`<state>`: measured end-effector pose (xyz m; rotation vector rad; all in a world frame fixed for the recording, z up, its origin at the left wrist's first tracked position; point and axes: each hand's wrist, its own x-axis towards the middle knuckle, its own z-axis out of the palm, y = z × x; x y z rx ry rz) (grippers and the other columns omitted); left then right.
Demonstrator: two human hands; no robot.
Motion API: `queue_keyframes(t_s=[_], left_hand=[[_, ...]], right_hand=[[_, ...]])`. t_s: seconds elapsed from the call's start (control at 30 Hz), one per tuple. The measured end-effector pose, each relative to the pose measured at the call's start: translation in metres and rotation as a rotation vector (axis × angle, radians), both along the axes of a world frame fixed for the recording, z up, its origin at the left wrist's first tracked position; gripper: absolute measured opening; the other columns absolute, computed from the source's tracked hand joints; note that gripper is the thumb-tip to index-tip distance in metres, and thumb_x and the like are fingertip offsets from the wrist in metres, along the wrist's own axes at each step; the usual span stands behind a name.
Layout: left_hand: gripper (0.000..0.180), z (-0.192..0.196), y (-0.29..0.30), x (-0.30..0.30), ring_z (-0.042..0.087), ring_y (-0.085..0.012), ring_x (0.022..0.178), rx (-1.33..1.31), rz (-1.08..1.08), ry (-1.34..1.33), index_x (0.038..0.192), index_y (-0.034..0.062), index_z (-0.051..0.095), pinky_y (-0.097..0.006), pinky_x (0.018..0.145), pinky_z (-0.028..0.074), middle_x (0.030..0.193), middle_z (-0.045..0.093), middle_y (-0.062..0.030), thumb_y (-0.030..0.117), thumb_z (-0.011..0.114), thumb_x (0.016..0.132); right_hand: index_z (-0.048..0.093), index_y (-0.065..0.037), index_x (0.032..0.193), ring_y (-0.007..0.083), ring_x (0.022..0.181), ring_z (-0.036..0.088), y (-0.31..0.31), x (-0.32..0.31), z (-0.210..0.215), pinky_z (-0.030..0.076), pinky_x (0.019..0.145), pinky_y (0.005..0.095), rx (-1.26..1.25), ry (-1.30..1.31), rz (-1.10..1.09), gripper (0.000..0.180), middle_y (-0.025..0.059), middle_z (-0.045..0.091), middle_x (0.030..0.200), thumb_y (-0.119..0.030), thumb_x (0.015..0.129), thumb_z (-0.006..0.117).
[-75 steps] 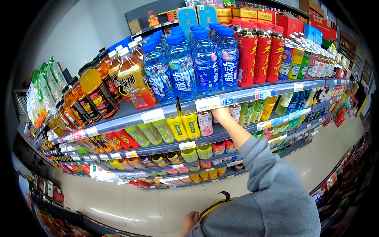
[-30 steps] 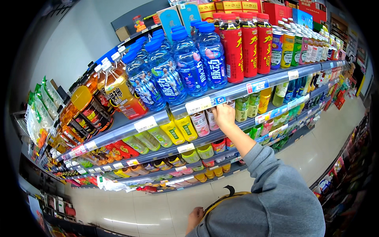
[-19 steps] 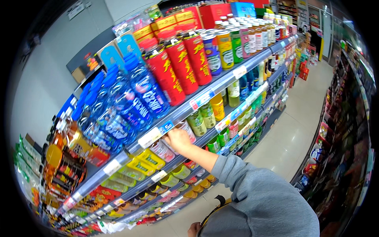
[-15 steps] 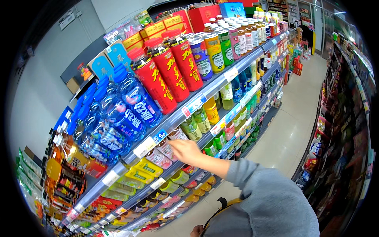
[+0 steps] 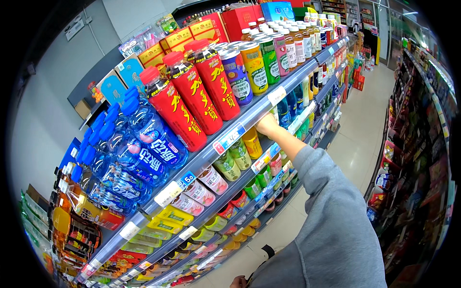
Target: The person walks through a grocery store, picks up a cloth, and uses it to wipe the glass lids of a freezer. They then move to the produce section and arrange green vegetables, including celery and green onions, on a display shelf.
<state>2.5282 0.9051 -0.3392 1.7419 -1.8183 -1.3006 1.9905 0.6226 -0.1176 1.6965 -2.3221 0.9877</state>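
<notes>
A long grey shelf unit runs slantwise through the shop, near on the left and far on the right, packed with drinks on every tier. Across the aisle to the right stands a darker shelf of packets, with a pale tiled floor between the two. A grey sleeve stretches from the near right toward the drinks. On the top tier, blue-capped bottles crowd the left, then come tall red bottles, and farther right a row of coloured cans. One tier lower sit green-labelled bottles, and just right of them a yellow bottle, upright on the shelf. The right hand is just beyond that yellow one, under the shelf's front edge — its fingertips are hidden, so I can't tell whether they are apart or clamped on anything. The left hand barely shows at the near edge — its grip I can't tell either. Smallest of all, a white price label sits just above the right hand
</notes>
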Motion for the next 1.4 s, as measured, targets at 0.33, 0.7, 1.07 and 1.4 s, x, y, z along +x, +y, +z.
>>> queue_keyframes(t_s=[0.33,0.7,1.07,1.4], left_hand=[[0.017,0.019,0.01,-0.002,0.065,-0.0223,0.075,0.024,0.035,-0.026,0.099,0.0126,0.062,-0.033,0.068,0.051,0.08,0.066,-0.0116,0.023,0.055,0.088],[0.018,-0.005,0.004,-0.003,0.063,-0.0255,0.07,-0.141,-0.018,-0.039,0.095,0.0116,0.063,-0.037,0.065,0.049,0.078,0.064,-0.0136,0.026,0.055,0.088],[0.023,-0.004,-0.02,-0.01,0.063,-0.0334,0.077,-0.13,-0.066,-0.067,0.098,0.0062,0.062,-0.04,0.069,0.05,0.086,0.064,-0.0167,0.024,0.054,0.087],[0.019,-0.171,-0.002,0.011,0.059,-0.025,0.06,-0.257,0.171,0.085,0.09,0.008,0.061,-0.039,0.055,0.047,0.067,0.06,-0.011,0.025,0.06,0.082]], right_hand=[[0.055,-0.008,0.117,0.0343,0.112,0.05,-0.013,-0.005,0.007,0.043,0.091,0.0389,0.087,-0.019,0.03,0.043,0.0203,0.052,0.122,-0.029,0.08,0.055],[0.061,-0.004,0.091,0.0391,0.084,0.058,0.026,-0.01,0.004,0.046,0.075,0.0461,-0.233,0.142,0.083,0.019,0.0219,0.061,0.089,-0.018,0.082,0.052],[0.056,-0.003,0.115,0.0391,0.106,0.053,0.067,-0.023,-0.041,0.043,0.088,0.0367,-0.416,0.207,0.068,0.028,0.0215,0.052,0.12,-0.005,0.088,0.049],[0.055,0.003,0.098,0.0249,0.064,0.053,0.107,0.175,0.129,0.043,0.061,0.0348,-0.893,0.31,0.874,0.025,0.016,0.059,0.084,0.004,0.077,0.042]])
